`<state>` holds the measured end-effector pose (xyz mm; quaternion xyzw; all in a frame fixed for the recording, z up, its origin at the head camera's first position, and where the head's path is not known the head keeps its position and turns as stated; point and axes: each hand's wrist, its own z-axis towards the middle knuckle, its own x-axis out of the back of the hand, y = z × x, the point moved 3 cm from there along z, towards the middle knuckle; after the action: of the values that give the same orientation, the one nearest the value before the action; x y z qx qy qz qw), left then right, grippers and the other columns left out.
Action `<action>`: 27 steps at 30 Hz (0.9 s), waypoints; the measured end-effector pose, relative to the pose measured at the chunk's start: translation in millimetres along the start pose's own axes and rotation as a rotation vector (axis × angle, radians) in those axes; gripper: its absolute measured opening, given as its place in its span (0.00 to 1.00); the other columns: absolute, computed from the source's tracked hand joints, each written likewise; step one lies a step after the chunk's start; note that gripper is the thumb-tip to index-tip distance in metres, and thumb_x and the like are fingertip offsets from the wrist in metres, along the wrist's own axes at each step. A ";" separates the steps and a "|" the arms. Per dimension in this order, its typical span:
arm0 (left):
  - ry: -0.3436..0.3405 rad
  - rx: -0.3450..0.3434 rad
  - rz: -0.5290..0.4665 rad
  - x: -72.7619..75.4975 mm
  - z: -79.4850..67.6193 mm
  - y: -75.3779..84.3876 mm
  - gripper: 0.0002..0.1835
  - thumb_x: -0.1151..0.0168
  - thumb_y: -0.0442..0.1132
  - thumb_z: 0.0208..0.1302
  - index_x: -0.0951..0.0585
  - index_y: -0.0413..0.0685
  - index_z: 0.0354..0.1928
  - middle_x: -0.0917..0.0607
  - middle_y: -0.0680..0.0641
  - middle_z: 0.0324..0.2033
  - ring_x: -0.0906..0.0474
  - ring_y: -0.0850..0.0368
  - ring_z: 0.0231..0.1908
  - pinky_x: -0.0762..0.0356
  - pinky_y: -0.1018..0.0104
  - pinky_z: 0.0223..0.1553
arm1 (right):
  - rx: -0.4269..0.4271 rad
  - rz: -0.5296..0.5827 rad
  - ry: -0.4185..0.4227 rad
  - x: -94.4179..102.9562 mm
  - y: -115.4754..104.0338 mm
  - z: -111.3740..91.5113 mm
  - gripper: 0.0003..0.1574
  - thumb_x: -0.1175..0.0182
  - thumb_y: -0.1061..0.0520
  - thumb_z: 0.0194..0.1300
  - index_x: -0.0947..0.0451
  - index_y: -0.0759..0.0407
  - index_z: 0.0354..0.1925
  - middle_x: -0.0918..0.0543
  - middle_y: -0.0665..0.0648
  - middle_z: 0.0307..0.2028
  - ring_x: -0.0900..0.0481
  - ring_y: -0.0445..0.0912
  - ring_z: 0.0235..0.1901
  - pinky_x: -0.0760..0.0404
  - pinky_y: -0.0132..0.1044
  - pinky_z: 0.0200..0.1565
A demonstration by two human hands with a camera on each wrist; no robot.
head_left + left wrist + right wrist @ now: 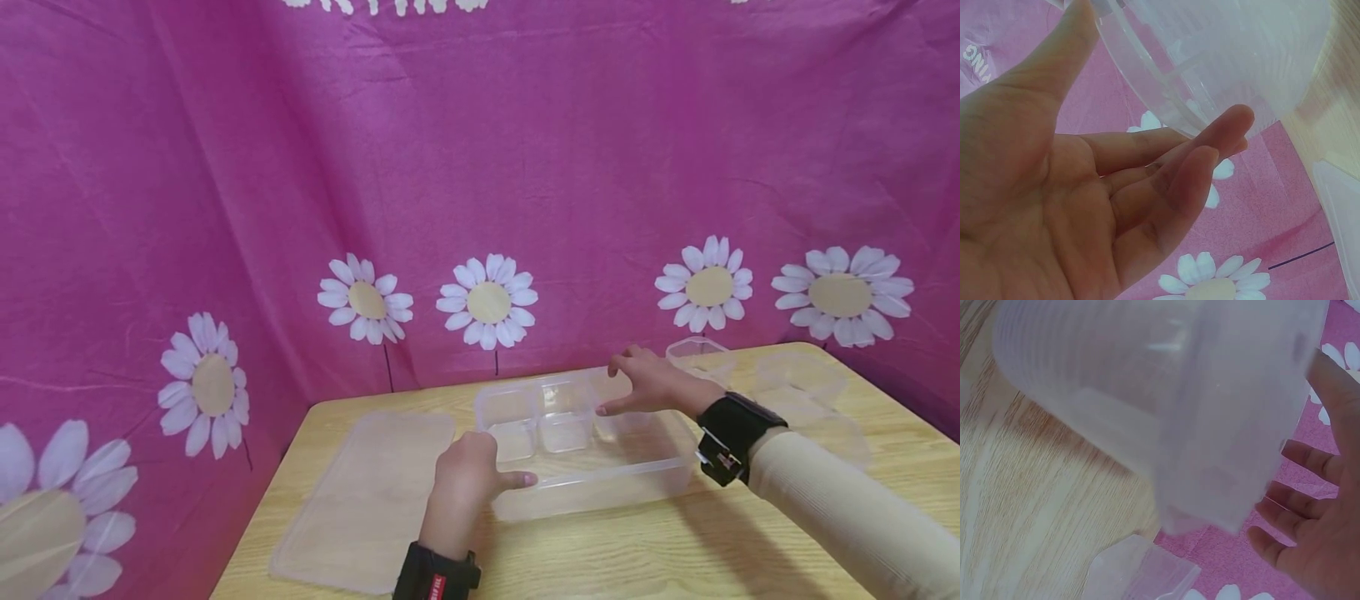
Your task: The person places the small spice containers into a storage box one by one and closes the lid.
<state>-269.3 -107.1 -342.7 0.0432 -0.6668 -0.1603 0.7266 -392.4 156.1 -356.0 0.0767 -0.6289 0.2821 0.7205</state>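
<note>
A long clear plastic box (592, 500) stands on the table, with small clear cups (566, 433) side by side along its far half. My left hand (468, 475) holds the box's near left corner, its thumb lying along the near rim. In the left wrist view, the fingers (1147, 206) reach to the translucent rim (1166, 106). Over the box's far right part, my right hand (652, 383) has its thumb and fingers spread apart. In the right wrist view, its fingertips (1260, 544) lie right at the edge of a translucent plastic wall (1222, 437).
A flat clear lid (367, 492) lies left of the box. Another clear container (701, 358) stands at the back right, behind my right wrist. More clear plastic pieces (802, 379) are at the table's right side. A pink flowered cloth (585, 192) hangs behind the table (615, 550).
</note>
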 end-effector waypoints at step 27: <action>-0.005 -0.001 -0.008 -1.6 1.2 -1.6 0.30 0.29 0.62 0.36 0.23 0.40 0.21 0.24 0.49 0.18 0.31 0.57 0.21 0.30 0.60 0.21 | 0.289 0.008 0.035 -8.7 -5.5 -5.3 0.12 0.30 0.50 0.47 0.21 0.56 0.24 0.21 0.56 0.27 0.25 0.52 0.32 0.24 0.46 0.36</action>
<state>-270.9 -108.0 -344.6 0.0451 -0.6683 -0.1635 0.7243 -385.5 151.2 -364.0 0.1722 -0.5692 0.3738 0.7118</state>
